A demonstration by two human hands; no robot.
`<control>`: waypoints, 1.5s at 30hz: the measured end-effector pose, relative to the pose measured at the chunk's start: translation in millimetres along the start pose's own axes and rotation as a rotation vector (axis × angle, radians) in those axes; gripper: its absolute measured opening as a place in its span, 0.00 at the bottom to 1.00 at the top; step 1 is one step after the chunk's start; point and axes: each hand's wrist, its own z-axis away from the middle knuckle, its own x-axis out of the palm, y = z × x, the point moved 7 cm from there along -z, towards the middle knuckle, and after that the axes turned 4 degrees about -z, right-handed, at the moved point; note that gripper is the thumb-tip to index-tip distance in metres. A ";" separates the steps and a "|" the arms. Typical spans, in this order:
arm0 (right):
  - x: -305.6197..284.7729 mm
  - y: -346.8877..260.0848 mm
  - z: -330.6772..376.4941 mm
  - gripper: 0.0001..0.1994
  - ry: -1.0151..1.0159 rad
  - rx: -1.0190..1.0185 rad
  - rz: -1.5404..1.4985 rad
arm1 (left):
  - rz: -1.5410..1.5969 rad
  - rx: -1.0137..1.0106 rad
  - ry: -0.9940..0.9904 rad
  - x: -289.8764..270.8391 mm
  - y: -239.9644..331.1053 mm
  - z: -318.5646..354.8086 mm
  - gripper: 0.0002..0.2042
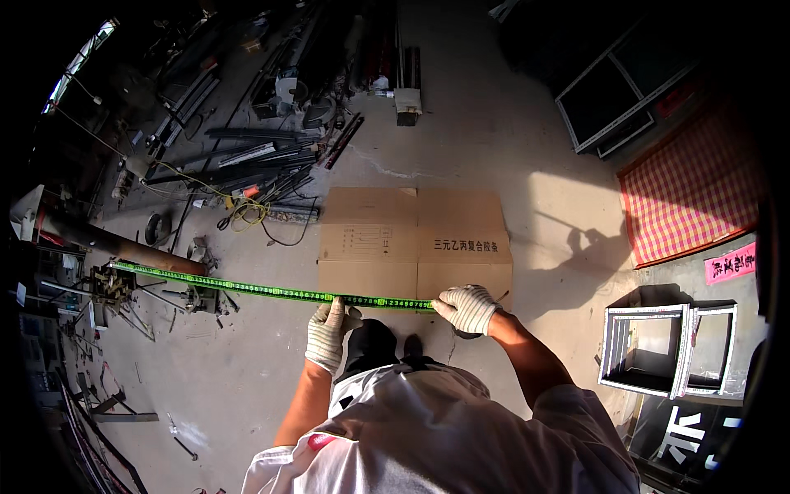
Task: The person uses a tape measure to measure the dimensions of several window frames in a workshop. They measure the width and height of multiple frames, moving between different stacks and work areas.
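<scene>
A long green tape measure [247,288] is pulled out across the front of me, running from the far left to my right hand. My left hand [328,333], in a white striped glove, is closed with its thumb on the blade partway along. The right hand [467,309], gloved the same way, grips the tape at its right end; a dark shape under the fingers is mostly hidden. Just beyond the blade, a flattened cardboard box [370,280] with dark printing lies on the floor.
Metal bars and profiles [263,156] lie in a heap at the far left, with a yellow cable [247,216]. A thick rusty pipe [115,243] is under the tape's left part. Framed panels [646,350] and a red checked cloth [691,193] are on the right.
</scene>
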 end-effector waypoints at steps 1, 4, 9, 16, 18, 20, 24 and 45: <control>-14.3 7.6 -27.0 0.22 -0.010 0.012 -0.012 | 0.017 0.026 -0.011 4.6 9.2 -26.1 0.14; -46.1 40.5 -105.9 0.22 -0.020 0.027 -0.016 | 0.040 -0.023 -0.003 16.8 23.3 -107.7 0.14; -83.1 96.3 -221.8 0.21 -0.102 0.159 -0.181 | 0.105 -0.093 -0.041 30.6 39.9 -258.5 0.14; -183.8 153.4 -357.6 0.18 -0.079 0.289 -0.307 | 0.022 -0.122 -0.087 89.0 161.9 -453.1 0.15; -223.5 156.5 -390.6 0.18 0.006 0.250 -0.338 | -0.003 -0.071 -0.112 102.1 197.6 -498.6 0.14; -255.4 158.5 -430.0 0.18 0.027 0.245 -0.377 | -0.005 -0.067 -0.109 108.8 225.9 -539.1 0.14; -291.1 189.2 -510.2 0.18 -0.040 0.209 -0.306 | -0.013 -0.076 -0.054 117.5 255.0 -608.7 0.13; -490.0 400.8 -1024.3 0.23 -0.363 -0.043 -0.012 | 0.116 -0.160 0.382 161.2 315.0 -1007.0 0.14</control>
